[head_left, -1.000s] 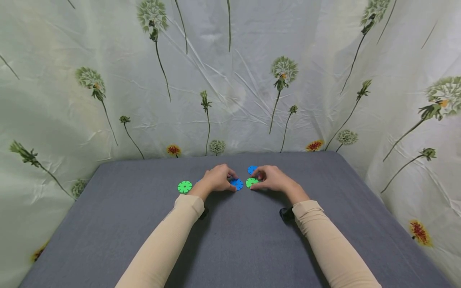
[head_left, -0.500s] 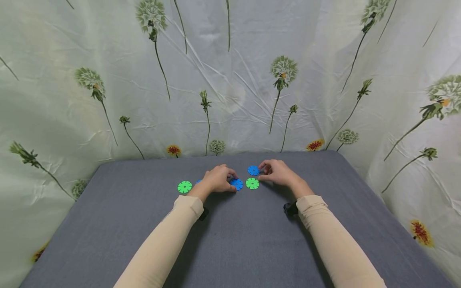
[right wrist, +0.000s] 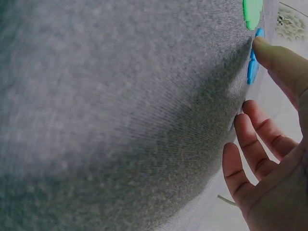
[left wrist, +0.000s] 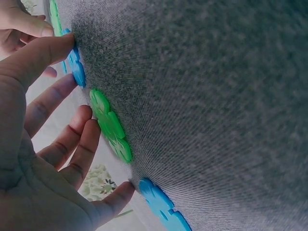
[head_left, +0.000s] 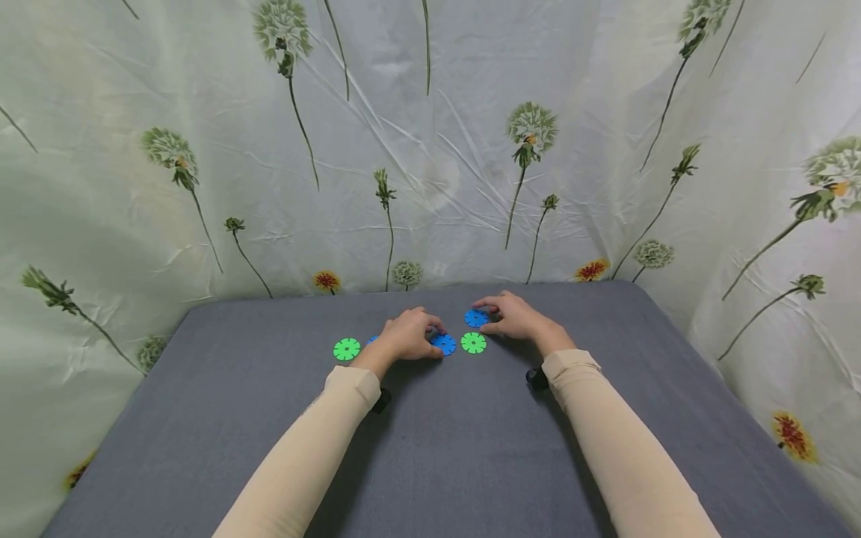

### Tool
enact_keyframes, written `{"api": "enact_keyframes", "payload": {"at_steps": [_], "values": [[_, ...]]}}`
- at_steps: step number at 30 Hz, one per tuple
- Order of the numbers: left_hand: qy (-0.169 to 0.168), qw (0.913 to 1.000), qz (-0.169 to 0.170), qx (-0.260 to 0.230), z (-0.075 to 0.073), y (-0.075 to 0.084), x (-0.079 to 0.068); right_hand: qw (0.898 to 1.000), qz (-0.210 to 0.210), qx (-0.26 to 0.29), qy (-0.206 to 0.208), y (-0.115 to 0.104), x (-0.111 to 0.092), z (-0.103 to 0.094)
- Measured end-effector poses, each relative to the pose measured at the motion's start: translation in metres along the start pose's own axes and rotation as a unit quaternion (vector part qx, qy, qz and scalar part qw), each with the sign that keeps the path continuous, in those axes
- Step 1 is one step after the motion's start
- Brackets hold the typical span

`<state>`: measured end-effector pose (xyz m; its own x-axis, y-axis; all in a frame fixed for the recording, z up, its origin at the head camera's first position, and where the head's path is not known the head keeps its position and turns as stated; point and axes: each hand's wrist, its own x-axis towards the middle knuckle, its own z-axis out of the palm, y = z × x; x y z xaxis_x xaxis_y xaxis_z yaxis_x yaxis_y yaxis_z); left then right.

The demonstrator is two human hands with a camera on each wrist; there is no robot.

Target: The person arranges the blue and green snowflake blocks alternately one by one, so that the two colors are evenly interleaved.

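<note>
My left hand (head_left: 406, 334) pinches a blue slotted plastic disc (head_left: 445, 344) flat on the table, thumb on the near edge, index finger on the far edge. In the left wrist view, a green disc (left wrist: 109, 125) lies beneath its other fingers; the head view hides it. Further along that row is another blue disc (left wrist: 164, 207). My right hand (head_left: 521, 317) pinches the far blue disc (head_left: 476, 318); its thumb touches this disc in the right wrist view, where the index finger is hidden. Just nearer me lies a green disc (head_left: 474, 343), beside the left hand's blue one.
Another green disc (head_left: 347, 349) ends the row on the left. Grey cloth covers the table (head_left: 430, 448). A flower-printed curtain (head_left: 444, 149) hangs behind the table's far edge.
My right hand has let go of the green disc, drawn back to the right, then come to the far blue disc. The left hand stays on its blue disc.
</note>
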<state>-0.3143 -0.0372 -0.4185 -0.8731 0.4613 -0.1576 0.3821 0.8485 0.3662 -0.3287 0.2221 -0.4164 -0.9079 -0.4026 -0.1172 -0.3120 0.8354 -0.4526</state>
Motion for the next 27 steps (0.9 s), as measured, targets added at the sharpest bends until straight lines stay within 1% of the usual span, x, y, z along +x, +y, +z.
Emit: {"api": "enact_keyframes", "payload": {"at_steps": [6,16,22,27], "values": [[0.005,1.0,0.001,0.001,0.0015,-0.0011,0.0013,1.0,-0.005,-0.021,0.005,-0.0006,0.0017,0.0005],[0.006,0.9999,0.01,0.004,0.0007,-0.0008,-0.0003,0.999,0.018,-0.031,0.007,0.0038,0.0071,0.0037],[0.004,0.9999,0.013,-0.001,-0.0009,0.0026,0.0009,0.999,0.032,-0.033,0.015,0.004,0.0021,0.0011],[0.005,0.9998,0.021,-0.004,0.0019,0.0063,0.0058,0.998,0.041,-0.035,0.018,0.0063,-0.0009,-0.0013]]}}
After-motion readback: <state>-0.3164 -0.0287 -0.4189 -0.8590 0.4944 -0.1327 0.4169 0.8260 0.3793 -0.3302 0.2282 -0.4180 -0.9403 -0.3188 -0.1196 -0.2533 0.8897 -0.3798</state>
